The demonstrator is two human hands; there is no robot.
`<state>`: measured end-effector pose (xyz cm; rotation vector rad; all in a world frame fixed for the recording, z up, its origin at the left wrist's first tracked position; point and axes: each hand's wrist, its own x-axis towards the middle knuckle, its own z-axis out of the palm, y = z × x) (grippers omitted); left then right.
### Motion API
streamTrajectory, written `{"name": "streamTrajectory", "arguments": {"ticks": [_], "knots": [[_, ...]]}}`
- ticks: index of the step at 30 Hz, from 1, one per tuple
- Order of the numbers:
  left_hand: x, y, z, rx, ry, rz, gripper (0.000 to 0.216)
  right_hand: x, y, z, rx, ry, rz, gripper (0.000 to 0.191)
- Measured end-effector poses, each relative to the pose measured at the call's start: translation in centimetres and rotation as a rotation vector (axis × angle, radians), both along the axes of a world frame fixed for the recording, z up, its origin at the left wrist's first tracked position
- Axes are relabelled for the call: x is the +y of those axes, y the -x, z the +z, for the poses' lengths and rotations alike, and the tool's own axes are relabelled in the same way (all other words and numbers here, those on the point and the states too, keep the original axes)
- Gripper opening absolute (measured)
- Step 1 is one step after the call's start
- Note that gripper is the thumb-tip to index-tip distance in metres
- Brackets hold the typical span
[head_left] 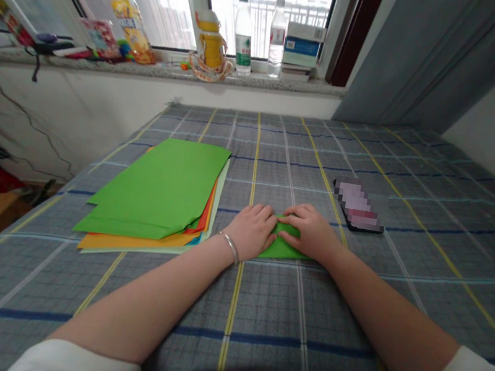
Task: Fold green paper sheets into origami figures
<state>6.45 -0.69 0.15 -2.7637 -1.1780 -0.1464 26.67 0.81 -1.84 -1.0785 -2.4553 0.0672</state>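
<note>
A folded piece of green paper [282,249] lies on the grey checked bed cover [255,312], mostly hidden under both hands. My left hand [252,230], with a silver bracelet on the wrist, presses down on its left part with fingers curled. My right hand [313,228] pinches and presses the paper's upper right part. The two hands touch each other over the paper.
A stack of coloured paper sheets [156,196], green on top, lies to the left. A phone [359,206] lies to the right. The window sill [162,70] holds bottles [243,34], a yellow jar [212,42] and a box [303,47].
</note>
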Motion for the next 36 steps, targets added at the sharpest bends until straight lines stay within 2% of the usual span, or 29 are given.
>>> {"name": "streamTrajectory", "arguments": {"ticks": [9, 18, 23, 27, 36], "knots": [[-0.5, 0.4, -0.6, -0.026, 0.049, -0.003, 0.05, -0.1, -0.3, 0.1, -0.135, 0.024, 0.015, 0.042], [0.1, 1.0, -1.5, -0.1, 0.153, -0.015, 0.08, -0.4, -0.8, -0.2, -0.157, 0.054, 0.02, 0.066], [0.6, 1.2, -1.9, -0.125, 0.234, -0.011, 0.084, -0.6, -1.0, -0.5, -0.178, 0.094, -0.002, 0.077], [0.6, 1.1, -1.5, -0.112, 0.269, 0.009, 0.084, -0.8, -0.9, -0.6, -0.207, 0.143, -0.053, 0.086], [0.4, 1.5, -0.9, -0.02, 0.304, 0.01, 0.091, -0.8, -1.1, 0.0, -0.254, 0.225, -0.063, 0.096]]}}
